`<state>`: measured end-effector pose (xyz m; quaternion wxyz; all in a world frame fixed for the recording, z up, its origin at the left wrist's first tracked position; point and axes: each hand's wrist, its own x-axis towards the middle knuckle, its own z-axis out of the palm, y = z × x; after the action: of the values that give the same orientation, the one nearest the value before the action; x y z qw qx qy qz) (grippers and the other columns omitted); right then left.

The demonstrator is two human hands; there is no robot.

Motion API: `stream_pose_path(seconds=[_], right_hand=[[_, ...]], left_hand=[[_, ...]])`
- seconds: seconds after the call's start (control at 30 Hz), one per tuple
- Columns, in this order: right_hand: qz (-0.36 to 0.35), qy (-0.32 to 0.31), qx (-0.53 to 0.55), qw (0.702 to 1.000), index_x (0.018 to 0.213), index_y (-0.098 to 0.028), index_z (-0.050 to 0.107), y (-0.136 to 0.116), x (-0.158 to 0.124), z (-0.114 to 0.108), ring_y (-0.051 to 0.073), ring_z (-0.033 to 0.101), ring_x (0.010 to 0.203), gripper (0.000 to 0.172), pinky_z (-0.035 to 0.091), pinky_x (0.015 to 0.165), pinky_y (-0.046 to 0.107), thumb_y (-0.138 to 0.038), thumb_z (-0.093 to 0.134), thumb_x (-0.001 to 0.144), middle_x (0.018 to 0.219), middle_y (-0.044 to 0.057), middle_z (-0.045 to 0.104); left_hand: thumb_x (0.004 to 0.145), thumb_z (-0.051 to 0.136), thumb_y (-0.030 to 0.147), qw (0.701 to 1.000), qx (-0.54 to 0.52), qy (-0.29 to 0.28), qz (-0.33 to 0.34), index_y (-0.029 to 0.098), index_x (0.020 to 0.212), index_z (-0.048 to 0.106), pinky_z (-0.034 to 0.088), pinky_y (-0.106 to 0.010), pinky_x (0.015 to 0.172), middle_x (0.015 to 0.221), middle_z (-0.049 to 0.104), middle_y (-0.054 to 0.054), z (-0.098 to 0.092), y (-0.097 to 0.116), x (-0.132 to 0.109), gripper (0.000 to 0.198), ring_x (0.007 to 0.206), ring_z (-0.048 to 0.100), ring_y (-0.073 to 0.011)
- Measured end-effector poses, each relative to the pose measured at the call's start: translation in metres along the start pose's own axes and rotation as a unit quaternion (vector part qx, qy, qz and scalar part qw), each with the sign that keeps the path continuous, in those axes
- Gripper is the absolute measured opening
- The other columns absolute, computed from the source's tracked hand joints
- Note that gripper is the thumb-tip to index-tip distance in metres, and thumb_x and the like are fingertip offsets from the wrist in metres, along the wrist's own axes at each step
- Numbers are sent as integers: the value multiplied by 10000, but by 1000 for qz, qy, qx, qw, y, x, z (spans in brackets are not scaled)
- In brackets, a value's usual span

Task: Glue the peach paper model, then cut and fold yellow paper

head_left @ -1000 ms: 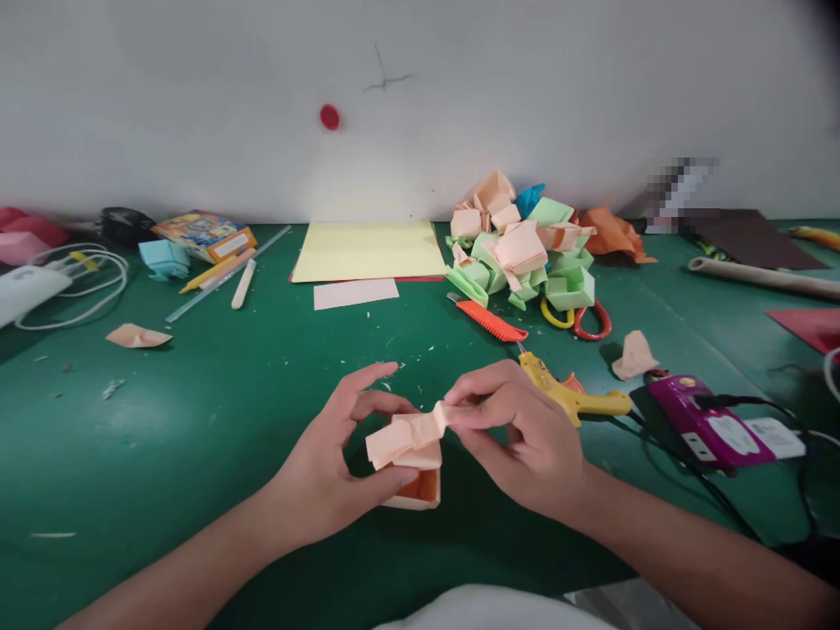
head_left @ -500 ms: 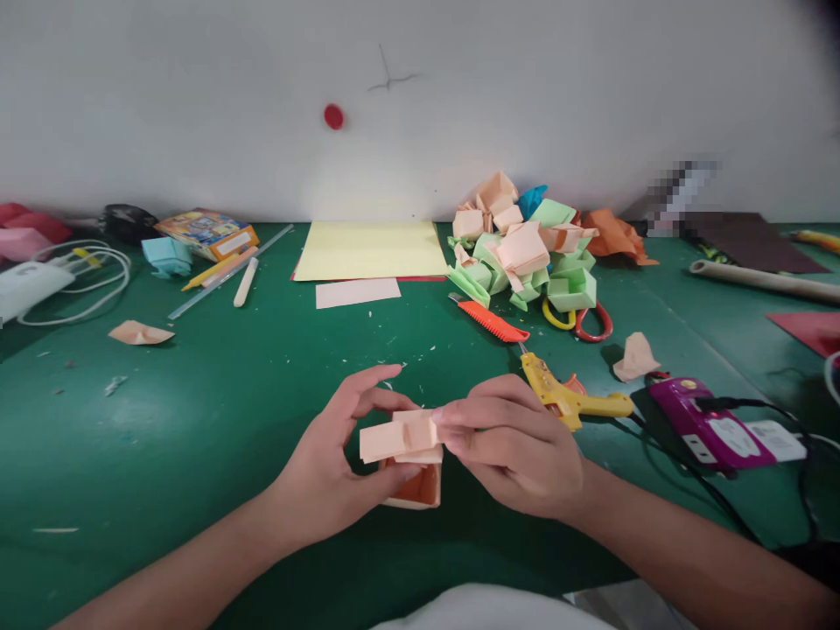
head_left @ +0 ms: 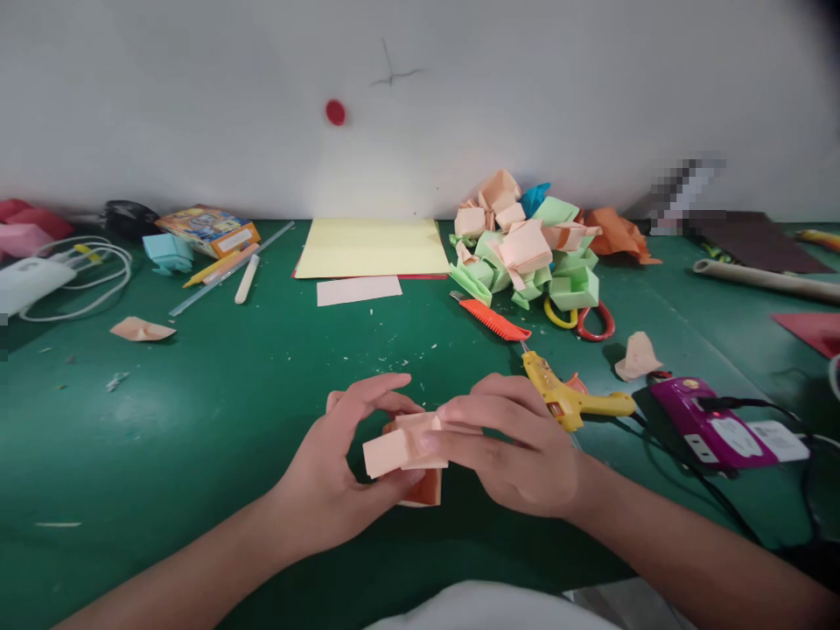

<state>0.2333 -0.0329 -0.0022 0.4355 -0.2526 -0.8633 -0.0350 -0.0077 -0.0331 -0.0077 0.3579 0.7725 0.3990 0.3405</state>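
Between my hands, low in the middle of the head view, is a small peach paper box (head_left: 430, 490) with an orange inside. A folded peach paper piece (head_left: 387, 452) lies across the top of it. My left hand (head_left: 334, 459) curls round the box's left side, thumb in front and fingers behind. My right hand (head_left: 521, 446) pinches the folded piece at its right end between thumb and fingers. Part of the box is hidden by the fingers and the folded piece. To the right of my right hand lies a yellow glue gun (head_left: 570, 398).
An orange cutter (head_left: 492, 319), scissors (head_left: 596, 322) and a heap of folded paper (head_left: 525, 249) lie behind my right hand. A purple power adapter (head_left: 712, 424) with cables is at right. Yellow paper (head_left: 374, 248) lies at the back; a colourful box (head_left: 206, 232) stands back left.
The folded piece has tilted, its left end lower, and shifted slightly right over the box. My right fingers have moved further over it. The left forefinger has lowered a little.
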Motion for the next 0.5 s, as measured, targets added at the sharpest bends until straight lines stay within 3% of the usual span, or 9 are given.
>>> stream_pose_path(seconds=[0.5], right_hand=[[10,-41,-18,999,1228,-311,689,-6,6,-5,182,534,896,525,533,817,312,22,486,876,997,25,666]], left_hand=[[850,732,253,998,47,27,44,334,1393,426,575,-382,875,1141,721,-40,0,2,-1,628,1021,720,-224]])
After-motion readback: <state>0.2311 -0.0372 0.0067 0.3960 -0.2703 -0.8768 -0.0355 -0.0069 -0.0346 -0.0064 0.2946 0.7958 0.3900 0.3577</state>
